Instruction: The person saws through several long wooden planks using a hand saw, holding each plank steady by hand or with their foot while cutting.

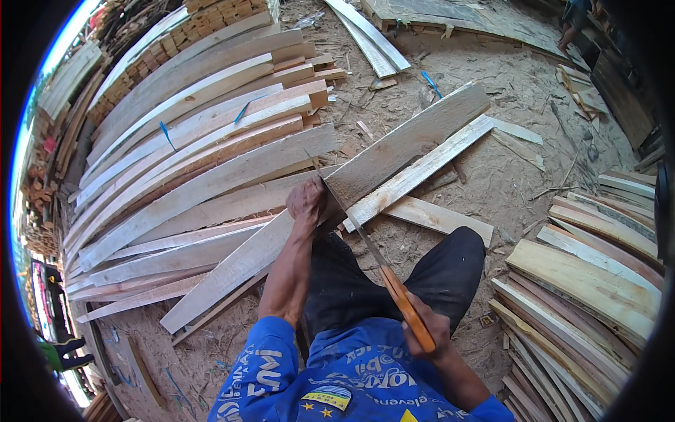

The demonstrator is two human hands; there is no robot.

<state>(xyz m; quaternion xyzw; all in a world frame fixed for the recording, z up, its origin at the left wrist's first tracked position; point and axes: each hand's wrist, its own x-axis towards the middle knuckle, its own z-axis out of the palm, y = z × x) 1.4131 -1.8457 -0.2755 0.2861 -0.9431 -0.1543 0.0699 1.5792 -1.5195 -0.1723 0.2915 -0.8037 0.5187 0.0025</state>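
My left hand (306,200) grips a rough pale board (408,133) just left of a handsaw blade (362,233), its fingers curled at the board's edge. The board runs diagonally from the lower left to the upper right, with the blade lying across it. My right hand (429,323) is closed on the saw's wooden handle (397,288), above my blue shirt. A narrower whitish plank (429,169) lies alongside the board to its right, and another loose plank (450,225) is beneath, beside my dark-trousered knee (450,271).
Stacked planks (211,141) fill the left; another stack (576,288) lies at right. A low wooden platform (450,21) is behind, with loose boards (365,35). Dirt ground (513,197) has wood scraps. A person's leg (569,35) shows top right, a green-clad limb (53,355) lower left.
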